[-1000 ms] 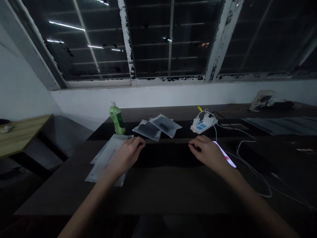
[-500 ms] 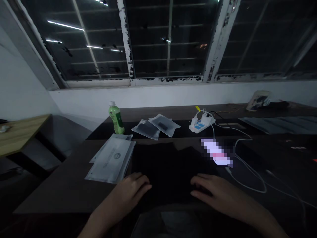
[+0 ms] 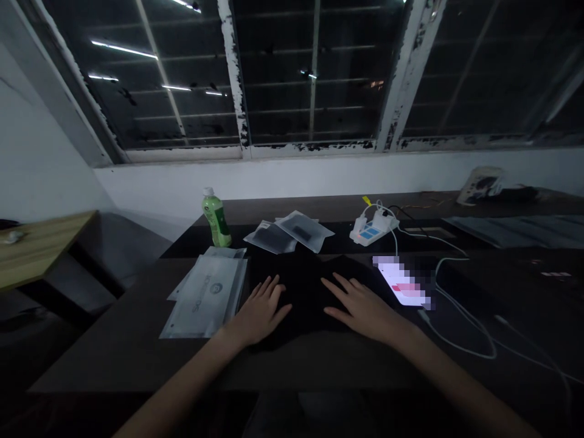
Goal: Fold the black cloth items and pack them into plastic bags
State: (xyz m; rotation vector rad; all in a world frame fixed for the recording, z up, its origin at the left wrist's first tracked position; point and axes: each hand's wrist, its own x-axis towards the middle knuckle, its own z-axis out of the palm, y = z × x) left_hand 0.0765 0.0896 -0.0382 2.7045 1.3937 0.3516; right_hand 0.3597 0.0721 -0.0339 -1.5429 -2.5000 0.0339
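Note:
A dark black piece that looks like cloth [image 3: 305, 304] lies on the table in front of me; its outline is hard to make out in the dim light. My left hand [image 3: 262, 310] rests on its left side, palm down with the fingers spread. On its right side lies my right hand [image 3: 358, 304], also flat with fingers apart. Frosted plastic zip bags [image 3: 205, 295] with printed lettering are stacked just left of my left hand. A phone [image 3: 401, 283] with a lit, partly blurred screen is to the right of my right hand.
Behind the cloth lie more frosted bags [image 3: 305, 230]. A green bottle [image 3: 216, 219] stands at the back left. At the back right is a white power strip [image 3: 371, 231] with plugs, and a white cable [image 3: 474, 334] loops across the table [image 3: 114, 359].
Both hands have moved forward, away from the table's front edge, and their fingers have spread out. The black cloth's near edge now lies farther from me.

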